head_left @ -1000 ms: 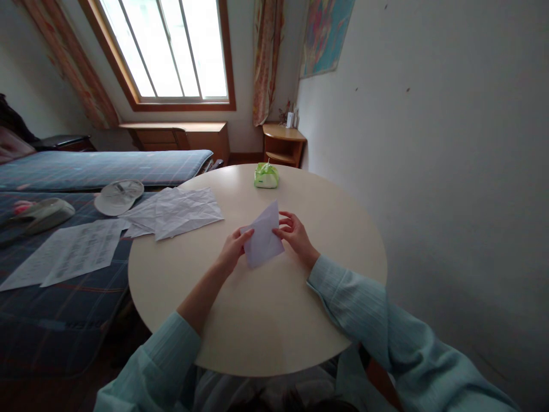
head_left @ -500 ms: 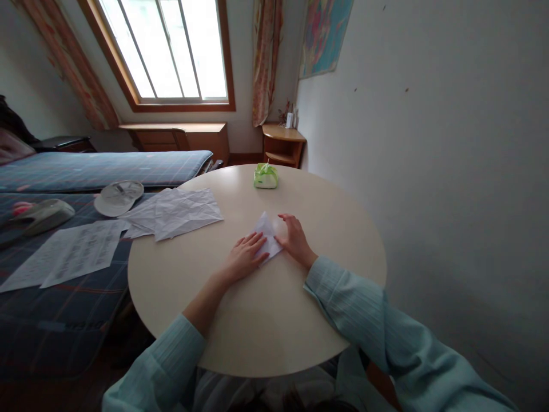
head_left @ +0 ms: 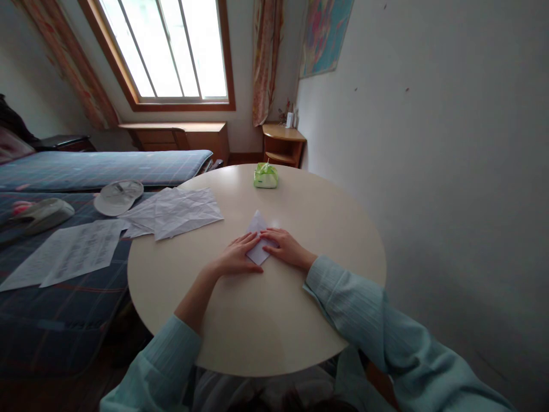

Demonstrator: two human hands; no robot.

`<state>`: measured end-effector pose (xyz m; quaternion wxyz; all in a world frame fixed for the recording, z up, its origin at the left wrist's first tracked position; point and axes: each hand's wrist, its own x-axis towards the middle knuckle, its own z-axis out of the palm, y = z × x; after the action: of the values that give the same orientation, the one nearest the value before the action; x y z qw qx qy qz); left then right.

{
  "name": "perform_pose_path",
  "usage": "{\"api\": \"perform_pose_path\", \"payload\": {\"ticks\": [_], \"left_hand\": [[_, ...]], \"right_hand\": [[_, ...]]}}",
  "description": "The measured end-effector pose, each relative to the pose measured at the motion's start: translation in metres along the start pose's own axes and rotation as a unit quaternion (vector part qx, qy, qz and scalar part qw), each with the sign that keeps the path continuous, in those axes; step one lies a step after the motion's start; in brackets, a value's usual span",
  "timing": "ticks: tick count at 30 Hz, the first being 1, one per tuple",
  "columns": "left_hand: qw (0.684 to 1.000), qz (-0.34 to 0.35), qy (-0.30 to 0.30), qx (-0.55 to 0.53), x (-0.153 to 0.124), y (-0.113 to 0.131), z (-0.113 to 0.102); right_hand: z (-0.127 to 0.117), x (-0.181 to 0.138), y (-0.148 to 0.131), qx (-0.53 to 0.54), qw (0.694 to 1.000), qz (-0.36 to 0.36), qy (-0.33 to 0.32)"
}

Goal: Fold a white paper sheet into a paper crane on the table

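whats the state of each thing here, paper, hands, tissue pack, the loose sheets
folded paper: flat on the round table, pressed under both hands
left hand: open, palm down on the paper
right hand: open, fingers flat on the paper
crumpled sheets: unfolded, creased, lying at the table edge
green tissue pack: open, a tissue sticking up
printed sheets: flat on the bed

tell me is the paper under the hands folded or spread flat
Folded. The paper lies on the table as a small pointed shape, with the left hand and right hand pressing on it.
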<state>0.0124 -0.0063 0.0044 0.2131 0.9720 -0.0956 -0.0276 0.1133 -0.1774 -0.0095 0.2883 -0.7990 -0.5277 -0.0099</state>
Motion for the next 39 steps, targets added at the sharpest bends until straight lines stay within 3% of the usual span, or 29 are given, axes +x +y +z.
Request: {"api": "perform_pose_path", "payload": {"ticks": [8, 13, 23, 28, 32, 34, 36, 39], "left_hand": [[0.998, 0.018, 0.012, -0.063, 0.003, -0.005, 0.001], [0.988, 0.033, 0.056, -0.144, 0.003, -0.007, -0.001], [0.969, -0.020, 0.190, -0.157, 0.003, 0.007, -0.007], [0.956, 0.022, 0.262, -0.129, 0.004, 0.014, -0.004], [0.919, 0.063, 0.378, -0.097, -0.005, 0.022, -0.005], [0.906, 0.087, 0.407, -0.077, -0.011, 0.027, -0.005], [0.919, 0.111, 0.376, -0.043, -0.013, 0.033, -0.003], [0.961, 0.116, 0.250, 0.007, -0.009, 0.039, 0.003]], "right_hand": [[-0.001, 0.000, -0.002, -0.013, 1.000, -0.002, -0.010], [-0.001, 0.001, -0.001, -0.015, 1.000, -0.005, -0.012], [-0.004, 0.001, -0.004, -0.018, 1.000, -0.014, 0.000], [-0.004, 0.001, -0.002, 0.004, 0.999, -0.004, 0.037], [-0.004, 0.002, 0.000, 0.025, 0.998, 0.023, 0.048], [-0.004, 0.003, 0.000, 0.034, 0.997, 0.036, 0.051], [-0.005, 0.002, 0.000, 0.041, 0.997, 0.045, 0.052], [-0.005, 0.001, -0.001, 0.045, 0.996, 0.052, 0.049]]}}
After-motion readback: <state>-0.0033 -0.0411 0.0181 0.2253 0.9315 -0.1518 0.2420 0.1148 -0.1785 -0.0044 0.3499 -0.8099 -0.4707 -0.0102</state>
